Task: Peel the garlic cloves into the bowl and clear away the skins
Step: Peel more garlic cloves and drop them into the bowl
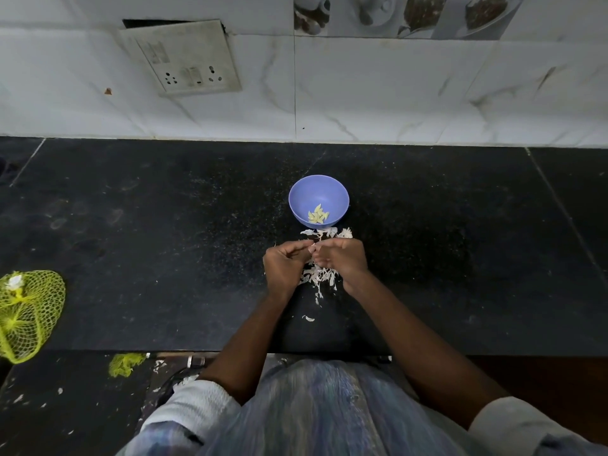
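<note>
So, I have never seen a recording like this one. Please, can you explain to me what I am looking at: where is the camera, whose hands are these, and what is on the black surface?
There is no machine here. A person wears one wide camera on the head, so you look forward and down, over their chest and arms, at their own two hands.

The left hand and the right hand meet over a black counter, fingers curled round something small and pale between the fingertips. It is probably a garlic clove, but it is too small to tell for certain.

Behind the hands stands a blue bowl with a few peeled cloves inside. Loose white skins lie under and around the hands. At the far left lies a yellow net bag. On the tiled wall is a socket panel.
</note>
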